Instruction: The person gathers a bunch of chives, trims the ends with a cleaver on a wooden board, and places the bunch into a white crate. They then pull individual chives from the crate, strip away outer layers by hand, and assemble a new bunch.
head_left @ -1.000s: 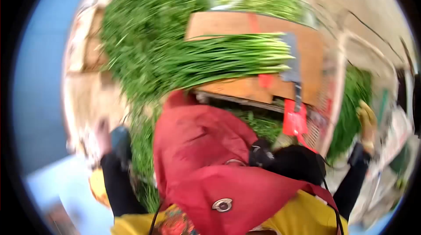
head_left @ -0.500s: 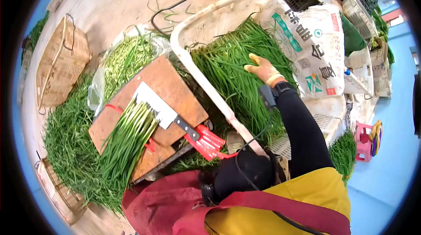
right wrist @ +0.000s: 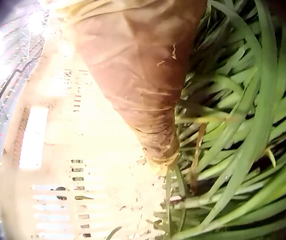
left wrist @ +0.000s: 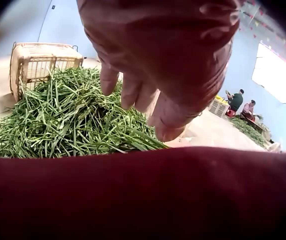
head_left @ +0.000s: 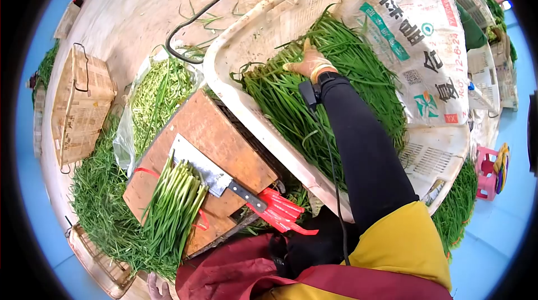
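Observation:
In a large white crate (head_left: 232, 90) lies a heap of long green stalks (head_left: 358, 70). My gloved right hand (head_left: 311, 65) touches the heap near its cut ends, thumb and fingers spread. The right wrist view shows the glove (right wrist: 143, 75) against the stalks (right wrist: 253, 150), its fingertips partly hidden. My gloved left hand (head_left: 159, 287) is low at the frame's bottom, fingers loose and holding nothing; in the left wrist view the hand (left wrist: 158, 60) hangs in front of a pile of greens (left wrist: 78, 115). A bundle of stalks (head_left: 175, 199) lies on the wooden board beside a cleaver (head_left: 204, 168).
The wooden board (head_left: 224, 143) stands left of the crate, with red ties (head_left: 280, 210) at its edge. Behind it is a plastic bag of cut pieces (head_left: 159, 87). A printed sack (head_left: 431, 59) drapes over the crate's right side. An upright basket (head_left: 84, 107) stands at left.
The view has swung right and then closer over the crate. My right hand has come from the far right side onto the heap, towards its cut ends. My left hand shows again at the bottom.

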`<state>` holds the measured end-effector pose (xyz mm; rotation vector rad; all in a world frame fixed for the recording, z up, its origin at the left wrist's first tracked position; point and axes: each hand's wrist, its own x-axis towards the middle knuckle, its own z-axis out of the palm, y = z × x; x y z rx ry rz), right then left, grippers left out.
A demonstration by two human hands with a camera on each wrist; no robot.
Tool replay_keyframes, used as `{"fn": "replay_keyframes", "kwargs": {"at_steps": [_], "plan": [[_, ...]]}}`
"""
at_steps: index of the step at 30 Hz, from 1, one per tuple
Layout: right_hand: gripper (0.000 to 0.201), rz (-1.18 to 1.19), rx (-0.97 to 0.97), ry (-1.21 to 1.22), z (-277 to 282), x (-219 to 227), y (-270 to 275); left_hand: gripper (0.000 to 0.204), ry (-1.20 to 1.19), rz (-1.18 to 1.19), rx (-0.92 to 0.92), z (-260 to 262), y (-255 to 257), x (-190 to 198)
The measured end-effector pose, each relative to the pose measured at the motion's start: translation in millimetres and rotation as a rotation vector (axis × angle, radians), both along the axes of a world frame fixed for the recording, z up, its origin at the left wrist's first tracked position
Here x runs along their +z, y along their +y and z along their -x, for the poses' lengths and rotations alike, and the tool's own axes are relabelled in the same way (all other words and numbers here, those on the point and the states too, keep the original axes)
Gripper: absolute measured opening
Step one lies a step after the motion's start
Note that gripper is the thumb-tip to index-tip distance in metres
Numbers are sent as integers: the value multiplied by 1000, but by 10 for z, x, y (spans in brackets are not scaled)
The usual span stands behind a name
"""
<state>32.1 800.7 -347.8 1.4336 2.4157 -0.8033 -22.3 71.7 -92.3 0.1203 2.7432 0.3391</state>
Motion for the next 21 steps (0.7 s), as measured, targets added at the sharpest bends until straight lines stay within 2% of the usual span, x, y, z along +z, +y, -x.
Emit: {"fn": "replay_keyframes", "kwargs": {"at_steps": [1, 4, 5, 6, 8, 12, 14, 15, 16, 18, 19, 21], "plan": [[115, 50, 7, 4, 34, 30, -17, 41, -4, 25, -27, 12, -36, -7], [118, 122, 29, -57, 160, 80, -56, 40, -56, 66, -79, 54, -182, -61], [89, 51, 37, -47, 188, 187, -99, 40, 7, 90, -182, 67, -178, -108], [84, 65, 73, -112, 232, 231, -88, 40, 9, 89, -180, 58, -180, -91], [84, 147, 83, -175, 335, 305, -86, 41, -21, 56, -184, 31, -80, -33], [84, 71, 159, -294, 403, 577, -269, 41, -30, 40, -187, 34, -87, -58], [85, -28, 302, -435, 433, 690, -334, 40, -113, -144, 56, -14, 31, -50], [85, -76, 296, -446, 441, 588, -336, 40, -108, -78, 44, 1, 31, -55], [85, -77, 294, -445, 448, 520, -321, 40, -107, -79, 43, 16, -42, -95], [85, 94, 157, -361, 456, 320, -245, 41, -125, -185, 99, 37, -205, -182], [81, 103, 129, -254, 440, 188, -233, 41, -125, -187, 97, 39, -222, -195], [72, 61, 133, -167, 400, 275, -263, 42, -113, -79, -4, 43, -190, -180]]}}
